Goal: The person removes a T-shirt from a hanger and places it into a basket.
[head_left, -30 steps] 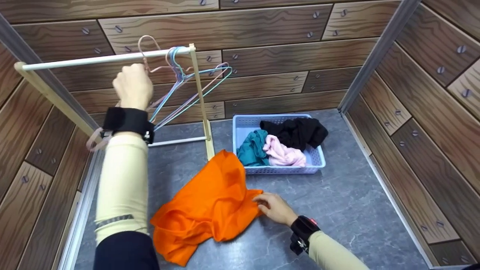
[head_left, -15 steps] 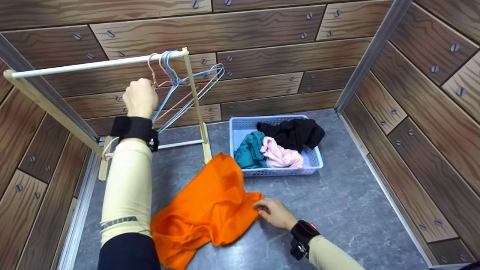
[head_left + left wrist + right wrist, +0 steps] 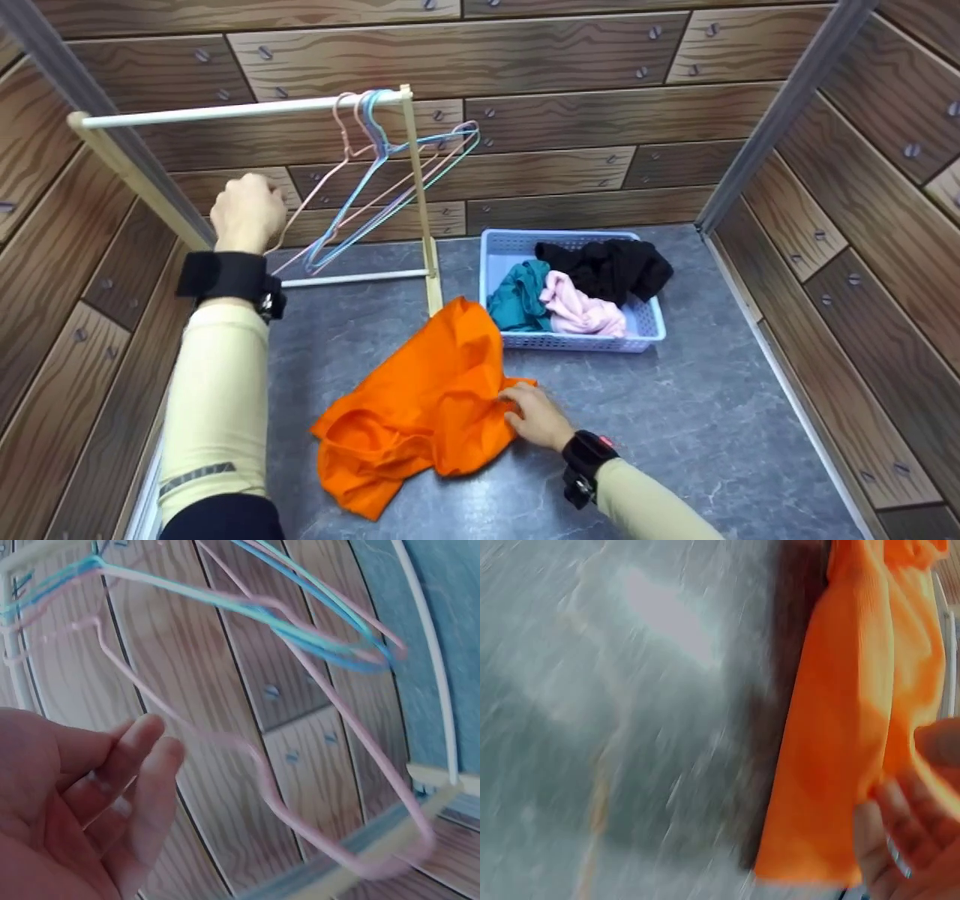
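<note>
My left hand is below the rack's white rail, with loosely bent fingers and nothing between them. Just beside it, a pink hanger hangs from the rail, apart from the fingertips in the left wrist view. More hangers, blue and pink, hang bunched at the rail's right end. An orange garment lies crumpled on the grey floor. My right hand rests at its right edge; in the right wrist view the relaxed fingers touch the cloth without a visible grip.
Behind the garment stands a light blue basket holding teal cloth, pink cloth and black cloth. The rack's wooden post rises left of it. Wood-patterned walls enclose the floor.
My left hand has hung the pink hanger on the rail beside the others, let go of it and drawn away to the left. My right hand has slid slightly left over the garment.
</note>
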`<move>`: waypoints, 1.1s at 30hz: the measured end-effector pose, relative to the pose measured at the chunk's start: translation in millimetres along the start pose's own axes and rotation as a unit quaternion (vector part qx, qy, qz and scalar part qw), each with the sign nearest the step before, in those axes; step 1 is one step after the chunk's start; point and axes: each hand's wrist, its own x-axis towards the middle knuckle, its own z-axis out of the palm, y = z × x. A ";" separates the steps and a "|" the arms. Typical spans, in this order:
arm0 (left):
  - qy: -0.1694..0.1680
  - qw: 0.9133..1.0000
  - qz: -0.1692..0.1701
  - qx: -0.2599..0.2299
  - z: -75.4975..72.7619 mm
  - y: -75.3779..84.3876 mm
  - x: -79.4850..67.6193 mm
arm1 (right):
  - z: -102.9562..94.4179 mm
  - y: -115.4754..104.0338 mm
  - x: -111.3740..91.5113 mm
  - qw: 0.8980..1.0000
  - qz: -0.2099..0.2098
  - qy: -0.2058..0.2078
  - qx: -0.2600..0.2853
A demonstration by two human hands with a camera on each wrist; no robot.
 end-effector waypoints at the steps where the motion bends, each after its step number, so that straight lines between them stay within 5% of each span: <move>1: -0.006 1.000 -0.001 0.003 0.4 -6.7 -3.0 | 3.1 -2.8 2.6 1.000 0.006 0.004 -0.006; 5: -0.030 0.999 -0.014 0.006 5.4 -38.9 -16.0 | 14.6 -14.5 11.6 0.998 0.058 -0.017 -0.019; 11: -0.063 0.997 -0.042 0.015 34.6 -89.8 -43.0 | 31.0 -21.8 13.2 0.981 0.105 -0.137 -0.087; 16: -0.113 0.992 -0.051 0.026 72.9 -111.2 -70.8 | 43.0 -11.3 4.0 0.975 0.073 -0.118 -0.175; 21: -0.181 0.982 -0.039 0.024 112.2 -115.2 -93.3 | 29.9 8.3 -3.2 0.977 0.071 -0.062 -0.190; 26: -0.234 0.972 -0.036 0.006 148.2 -106.0 -107.3 | 6.9 22.3 -1.0 0.967 0.162 -0.030 -0.196; 31: -0.255 0.967 -0.019 -0.004 173.5 -85.2 -116.1 | 17.8 8.6 10.1 0.960 0.250 -0.063 -0.106; 33: -0.258 0.966 -0.015 -0.009 180.5 -76.8 -119.2 | 31.4 -2.3 13.2 0.957 0.255 -0.096 -0.100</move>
